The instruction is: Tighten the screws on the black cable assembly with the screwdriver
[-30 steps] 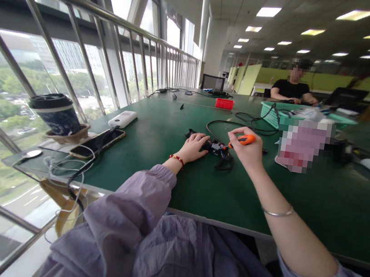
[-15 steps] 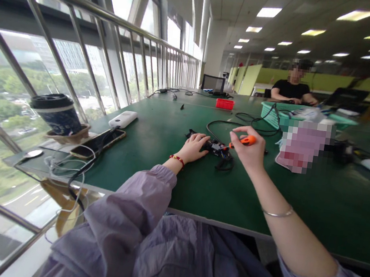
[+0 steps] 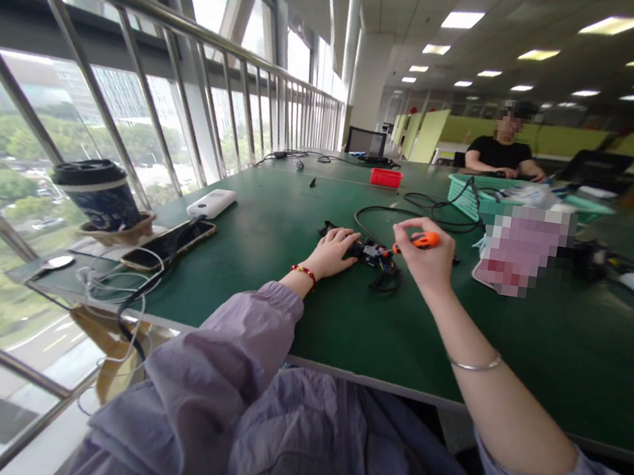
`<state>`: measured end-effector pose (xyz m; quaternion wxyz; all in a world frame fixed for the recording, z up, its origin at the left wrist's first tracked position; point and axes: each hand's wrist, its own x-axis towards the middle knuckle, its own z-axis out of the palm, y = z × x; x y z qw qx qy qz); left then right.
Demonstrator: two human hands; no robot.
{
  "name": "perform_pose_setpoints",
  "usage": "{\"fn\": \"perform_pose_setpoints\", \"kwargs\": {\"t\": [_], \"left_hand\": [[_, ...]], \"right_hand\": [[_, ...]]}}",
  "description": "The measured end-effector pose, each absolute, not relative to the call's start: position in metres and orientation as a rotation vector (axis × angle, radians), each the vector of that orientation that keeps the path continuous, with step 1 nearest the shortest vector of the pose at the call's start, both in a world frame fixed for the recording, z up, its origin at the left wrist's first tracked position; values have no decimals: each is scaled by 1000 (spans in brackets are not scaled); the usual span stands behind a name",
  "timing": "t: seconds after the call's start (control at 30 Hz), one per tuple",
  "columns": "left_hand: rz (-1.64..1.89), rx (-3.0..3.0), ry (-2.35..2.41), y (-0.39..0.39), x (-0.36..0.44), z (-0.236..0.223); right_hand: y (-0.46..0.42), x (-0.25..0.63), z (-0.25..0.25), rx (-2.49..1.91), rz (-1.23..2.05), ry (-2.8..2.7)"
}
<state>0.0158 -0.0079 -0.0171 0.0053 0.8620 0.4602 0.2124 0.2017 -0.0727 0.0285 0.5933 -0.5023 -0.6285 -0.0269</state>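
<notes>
On the green table (image 3: 261,218), in front of the person, lies a small black device with wires (image 3: 372,255), its left part clasped by the thumb and fingers of the left hand (image 3: 331,254). The right hand (image 3: 430,261) is clamped on an orange-handled screwdriver (image 3: 426,240), its tip at the device's right part (whether it touches is too small to tell). Farther back sit a red box (image 3: 385,178) and a green basket (image 3: 464,198).
</notes>
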Motion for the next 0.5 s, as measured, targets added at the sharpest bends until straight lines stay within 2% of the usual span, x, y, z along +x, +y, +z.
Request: {"fn": "perform_pose_setpoints", "kwargs": {"t": [0.23,0.5], "left_hand": [[658,2699,1443,-6,16,-19],[655,2703,1445,-7,16,-18]], "right_hand": [[-64,210,25,-1006,4,-1524],[-68,207,26,-1140,32,-1552]]}}
